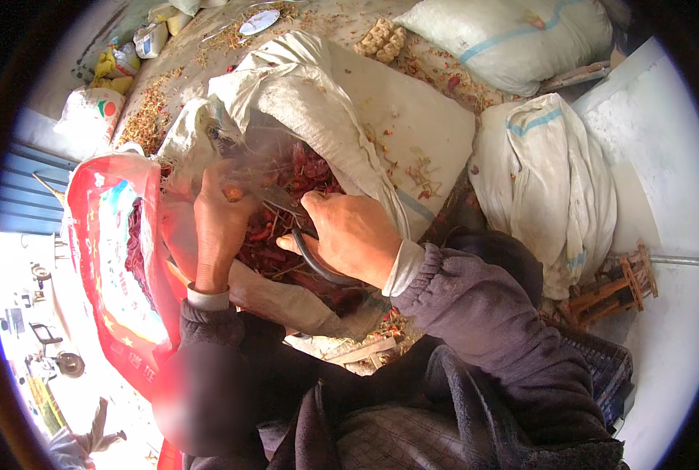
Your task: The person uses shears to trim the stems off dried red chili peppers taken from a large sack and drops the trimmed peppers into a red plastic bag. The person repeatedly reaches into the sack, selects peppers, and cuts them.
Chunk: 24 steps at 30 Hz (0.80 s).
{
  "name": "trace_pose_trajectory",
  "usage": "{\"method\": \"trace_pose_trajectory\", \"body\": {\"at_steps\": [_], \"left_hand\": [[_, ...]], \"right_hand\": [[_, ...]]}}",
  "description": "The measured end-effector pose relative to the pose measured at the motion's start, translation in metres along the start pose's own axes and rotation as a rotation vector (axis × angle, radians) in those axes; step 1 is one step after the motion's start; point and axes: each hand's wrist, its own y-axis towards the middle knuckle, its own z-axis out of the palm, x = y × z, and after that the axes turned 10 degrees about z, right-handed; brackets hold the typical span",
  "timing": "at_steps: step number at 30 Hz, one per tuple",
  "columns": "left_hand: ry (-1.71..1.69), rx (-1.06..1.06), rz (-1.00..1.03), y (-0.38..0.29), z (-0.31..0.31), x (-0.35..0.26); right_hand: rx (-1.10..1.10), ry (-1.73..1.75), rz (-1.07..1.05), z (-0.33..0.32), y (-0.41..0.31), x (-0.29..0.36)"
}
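A large white woven sack [358, 138] lies open before me, with dark red dried chili peppers [311, 167] and straw-like stalks inside. Over its mouth, my right hand [355, 235] holds scissors [308, 247] by their dark looped handle. The metal blades point left toward my left hand [223, 217]. That hand's fingers are curled around a small orange-red piece [232, 192], which looks like part of a pepper. Blur covers the area just above these fingers. At my left stands a red printed plastic bag [111, 329] with dark red dried peppers [138, 252] in it.
A folded white sack [549, 188] stands at the right, near a small wooden stool [614, 288]. Farther off lie a full white sack [520, 41], a tan knobbly bundle [380, 41] and a whitish disc [259, 22]. Plant scraps [149, 111] litter the floor.
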Motion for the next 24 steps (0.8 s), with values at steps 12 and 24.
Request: {"method": "trace_pose_trajectory", "body": {"at_steps": [12,24], "left_hand": [[-0.584,-0.014,-0.179,-0.001,-0.007,0.004],[-0.77,0.058,-0.318,-0.011,0.001,0.013]], "right_hand": [[0.176,0.657,0.1,0.006,-0.002,0.008],[0.489,1.734,0.343,-0.048,0.034,0.012]]}}
